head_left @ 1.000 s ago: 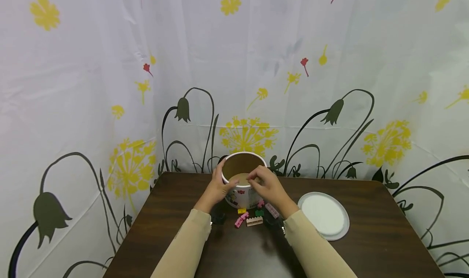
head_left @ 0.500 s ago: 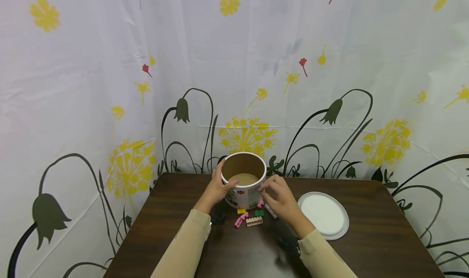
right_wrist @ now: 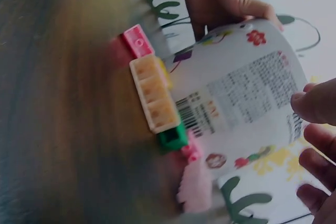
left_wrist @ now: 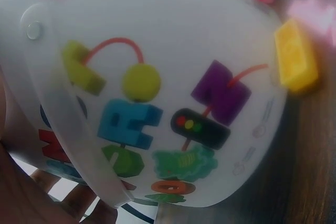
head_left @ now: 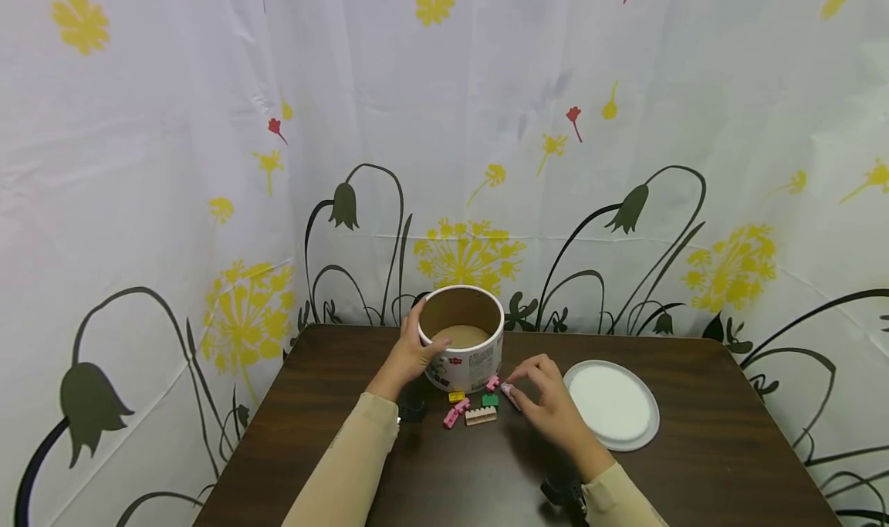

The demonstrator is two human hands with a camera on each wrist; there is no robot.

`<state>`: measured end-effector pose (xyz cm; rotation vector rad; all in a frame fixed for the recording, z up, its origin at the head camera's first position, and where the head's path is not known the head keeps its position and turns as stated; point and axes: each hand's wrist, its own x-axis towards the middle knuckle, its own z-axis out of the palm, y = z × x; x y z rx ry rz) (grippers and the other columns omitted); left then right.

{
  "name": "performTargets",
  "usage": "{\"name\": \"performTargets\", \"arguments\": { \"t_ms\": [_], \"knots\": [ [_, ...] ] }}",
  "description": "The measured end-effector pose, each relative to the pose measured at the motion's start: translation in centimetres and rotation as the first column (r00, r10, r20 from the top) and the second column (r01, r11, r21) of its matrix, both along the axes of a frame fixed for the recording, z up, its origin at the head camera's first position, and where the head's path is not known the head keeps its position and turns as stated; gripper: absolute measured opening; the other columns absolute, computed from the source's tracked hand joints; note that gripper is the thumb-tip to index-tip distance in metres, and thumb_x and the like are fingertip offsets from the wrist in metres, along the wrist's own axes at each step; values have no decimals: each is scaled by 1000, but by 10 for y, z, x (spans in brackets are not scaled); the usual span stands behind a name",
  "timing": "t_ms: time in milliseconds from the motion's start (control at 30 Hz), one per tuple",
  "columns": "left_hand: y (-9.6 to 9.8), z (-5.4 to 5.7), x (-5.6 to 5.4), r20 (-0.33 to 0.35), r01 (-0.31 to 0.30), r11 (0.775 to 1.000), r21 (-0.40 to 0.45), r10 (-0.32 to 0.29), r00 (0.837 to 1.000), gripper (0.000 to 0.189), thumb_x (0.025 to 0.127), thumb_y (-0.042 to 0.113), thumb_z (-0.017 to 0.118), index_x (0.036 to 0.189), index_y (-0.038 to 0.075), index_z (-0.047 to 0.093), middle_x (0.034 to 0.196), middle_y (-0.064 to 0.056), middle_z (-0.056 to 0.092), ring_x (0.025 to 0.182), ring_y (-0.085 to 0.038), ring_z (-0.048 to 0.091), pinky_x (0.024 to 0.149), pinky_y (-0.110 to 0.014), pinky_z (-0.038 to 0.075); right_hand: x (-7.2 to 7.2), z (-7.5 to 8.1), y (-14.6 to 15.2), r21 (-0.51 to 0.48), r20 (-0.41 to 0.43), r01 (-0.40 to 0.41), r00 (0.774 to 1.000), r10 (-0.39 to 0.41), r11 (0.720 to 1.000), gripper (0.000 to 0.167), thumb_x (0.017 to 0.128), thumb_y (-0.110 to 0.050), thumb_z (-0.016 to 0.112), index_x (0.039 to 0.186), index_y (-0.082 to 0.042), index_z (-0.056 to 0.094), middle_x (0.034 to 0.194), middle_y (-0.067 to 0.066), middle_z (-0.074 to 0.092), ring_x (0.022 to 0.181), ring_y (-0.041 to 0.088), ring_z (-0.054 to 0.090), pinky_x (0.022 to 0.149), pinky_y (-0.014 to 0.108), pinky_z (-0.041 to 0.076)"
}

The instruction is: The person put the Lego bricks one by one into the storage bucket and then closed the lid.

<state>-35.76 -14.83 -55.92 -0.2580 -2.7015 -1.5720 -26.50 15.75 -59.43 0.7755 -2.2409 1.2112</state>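
Observation:
A white printed tub (head_left: 479, 366) stands upright near the back of the table, its tan inside showing. My left hand (head_left: 410, 356) grips it at the left, thumb over the rim; in the left wrist view fingers (left_wrist: 79, 198) lie along its side beside a white strap handle (left_wrist: 68, 114). My right hand (head_left: 552, 405), fingers loosely bent with thumb and forefinger apart, hovers right by a light pink toy brick (right_wrist: 195, 188), with nothing in it. In front of the tub lie a green brick (head_left: 489, 400), a yellow brick (head_left: 456, 397), a beige brick (head_left: 481, 417) and pink pieces (head_left: 456, 413).
A round white lid (head_left: 613, 403) lies on the dark wood table (head_left: 722, 434), right of my right hand. Behind the table's back edge hangs a white curtain (head_left: 375, 87) with printed flowers.
My right hand has left the tub's opening, moving right and down towards the light pink brick on the table. My left hand keeps its grip on the tub.

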Motion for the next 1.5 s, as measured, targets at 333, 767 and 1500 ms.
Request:
{"name": "performTargets", "arguments": {
  "t_ms": [333,767,1500],
  "knots": [
    [-8,-6,2,-1,-15,1000,13,15,1000,111,89,50,83,175,29,15,166,-24,29,144,-54,46,119,-71,41,7,-43,0,-135,237,107,969,-73,985,31,90,3,84,118,-6,74,118,18,59,110,34,55,96,31,45],
    [-7,-7,2,-4,-7,1000,8,7,1000,111,90,52,81,175,30,13,166,-24,29,144,-53,47,119,-71,41,-4,-64,4,-46,422,106,904,-77,993,40,88,-6,88,125,-13,75,116,8,61,107,23,62,89,27,54],
    [2,-4,-3,-3,5,1000,26,-5,1000,111,90,50,82,175,28,13,165,-23,29,145,-53,46,120,-71,40,-15,-54,13,6,551,183,820,-156,983,20,94,-10,83,109,-22,77,108,1,67,100,14,61,91,32,51]
  ]
}}
